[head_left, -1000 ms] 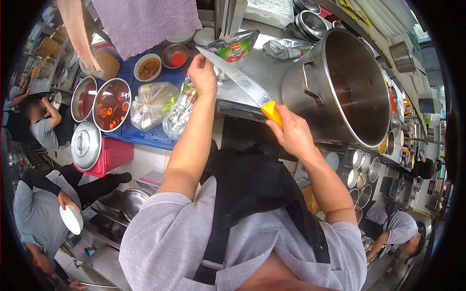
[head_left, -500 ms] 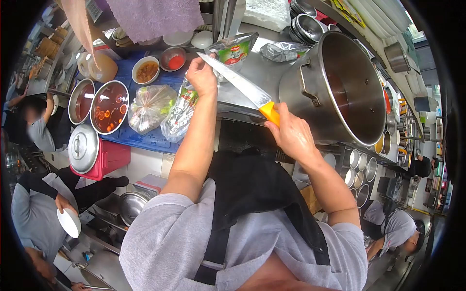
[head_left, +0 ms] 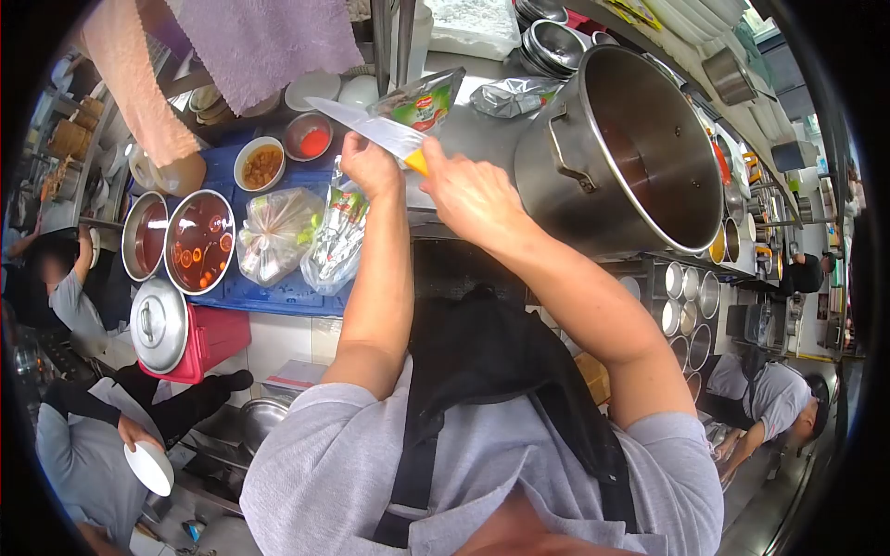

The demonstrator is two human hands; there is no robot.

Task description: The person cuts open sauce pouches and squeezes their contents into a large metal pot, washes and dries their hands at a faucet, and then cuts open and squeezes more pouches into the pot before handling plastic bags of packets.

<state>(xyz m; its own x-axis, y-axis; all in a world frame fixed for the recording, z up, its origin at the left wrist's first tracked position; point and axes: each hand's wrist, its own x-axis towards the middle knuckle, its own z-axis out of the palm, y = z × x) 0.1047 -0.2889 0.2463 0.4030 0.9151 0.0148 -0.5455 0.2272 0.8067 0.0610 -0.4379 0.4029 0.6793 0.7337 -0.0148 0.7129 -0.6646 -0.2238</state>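
A knife with a yellow handle (head_left: 416,162) is gripped in my right hand (head_left: 471,196). Its broad blade (head_left: 366,125) points up and to the left, passing just beyond my left hand. My left hand (head_left: 373,169) is closed beside the blade, fingers curled; whatever they hold is hidden. Right behind the blade is a silver foil pouch (head_left: 428,104) with a green and red label; I cannot tell whether my left hand touches it. Another foil pouch (head_left: 514,95) lies farther back on the steel counter. Left of my forearm sits a plastic bag with foil packs (head_left: 339,243).
A large steel pot (head_left: 565,176) of dark liquid stands at right. On the left are a tied plastic bag (head_left: 278,236), bowls (head_left: 260,164), and pots of red liquid with fruit slices (head_left: 199,243). Cloths (head_left: 269,51) hang overhead. Co-workers (head_left: 88,463) are nearby.
My right hand has moved left and up with the knife, bringing the blade across beside my left hand. The whole view has shifted slightly.
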